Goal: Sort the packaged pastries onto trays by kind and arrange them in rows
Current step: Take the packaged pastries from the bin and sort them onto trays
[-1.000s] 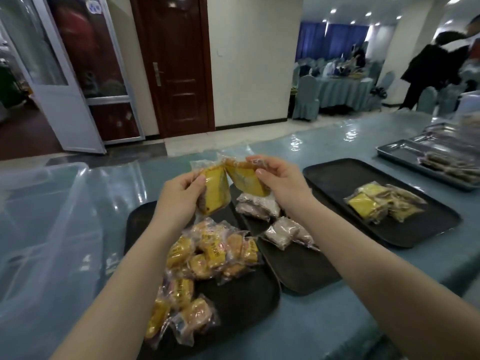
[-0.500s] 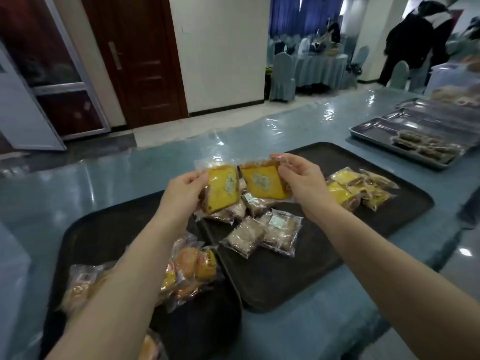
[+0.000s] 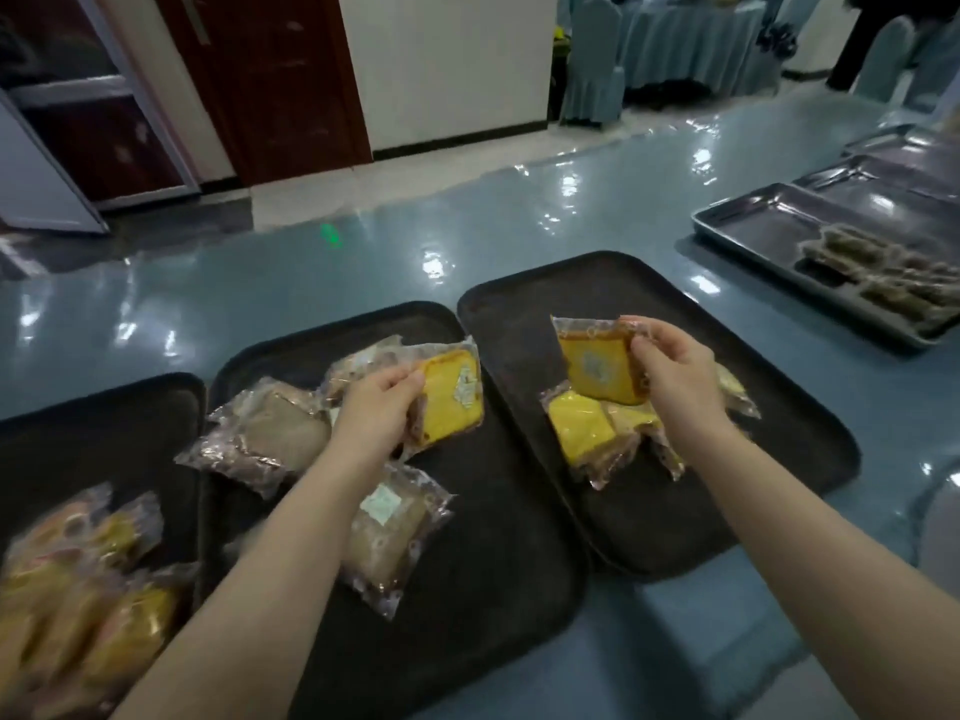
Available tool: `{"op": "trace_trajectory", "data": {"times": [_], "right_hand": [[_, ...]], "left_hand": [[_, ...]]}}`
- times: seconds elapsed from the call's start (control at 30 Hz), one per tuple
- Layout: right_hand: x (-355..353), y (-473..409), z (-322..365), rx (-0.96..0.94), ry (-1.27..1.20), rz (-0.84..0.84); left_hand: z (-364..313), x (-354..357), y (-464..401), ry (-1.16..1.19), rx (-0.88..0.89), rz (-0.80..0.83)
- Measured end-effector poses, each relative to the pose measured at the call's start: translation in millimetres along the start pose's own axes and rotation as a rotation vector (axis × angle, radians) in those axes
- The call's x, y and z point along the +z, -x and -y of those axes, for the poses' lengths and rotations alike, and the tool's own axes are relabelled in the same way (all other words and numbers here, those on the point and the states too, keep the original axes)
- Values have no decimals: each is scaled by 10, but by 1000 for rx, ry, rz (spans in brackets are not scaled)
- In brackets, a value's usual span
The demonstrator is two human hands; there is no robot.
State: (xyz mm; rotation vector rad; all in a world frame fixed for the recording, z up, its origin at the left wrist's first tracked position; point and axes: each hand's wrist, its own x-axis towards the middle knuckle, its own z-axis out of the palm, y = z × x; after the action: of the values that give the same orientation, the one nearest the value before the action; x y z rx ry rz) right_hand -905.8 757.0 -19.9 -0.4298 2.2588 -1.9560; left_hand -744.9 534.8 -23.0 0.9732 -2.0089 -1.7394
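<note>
I see each hand pinching one yellow cake packet by its edge. The right hand [image 3: 670, 376] holds its packet [image 3: 597, 363] above the right tray [image 3: 737, 356], at 12 o'clock of the yellow pile [image 3: 582, 428], probably to add it there. The left hand [image 3: 376, 407] holds its packet [image 3: 451, 400] over the middle tray [image 3: 467, 563], among pale packets [image 3: 283, 433]. My left fingertips are hidden behind the wrapper, and the far-left pastries [image 3: 78, 589] are blurred.

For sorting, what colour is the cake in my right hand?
Yellow cake, brown crust; head view.
</note>
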Motion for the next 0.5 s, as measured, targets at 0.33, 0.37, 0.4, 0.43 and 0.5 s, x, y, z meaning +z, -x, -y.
{"op": "trace_trajectory", "data": {"times": [0.33, 0.37, 0.4, 0.43, 0.5], "right_hand": [[-865, -864, -723, -415, 471, 66], [-894, -909, -814, -462, 618, 203], [-925, -935, -904, -455, 766, 368], [-943, -935, -983, -417, 892, 521], [-978, -920, -1106, -326, 970, 677]], "left_hand": [[-112, 1424, -340, -175, 71, -6], [-122, 1525, -369, -207, 112, -29], [-125, 1637, -396, -247, 157, -37], [-111, 1738, -415, -287, 192, -23], [-33, 1927, -420, -391, 196, 109]]}}
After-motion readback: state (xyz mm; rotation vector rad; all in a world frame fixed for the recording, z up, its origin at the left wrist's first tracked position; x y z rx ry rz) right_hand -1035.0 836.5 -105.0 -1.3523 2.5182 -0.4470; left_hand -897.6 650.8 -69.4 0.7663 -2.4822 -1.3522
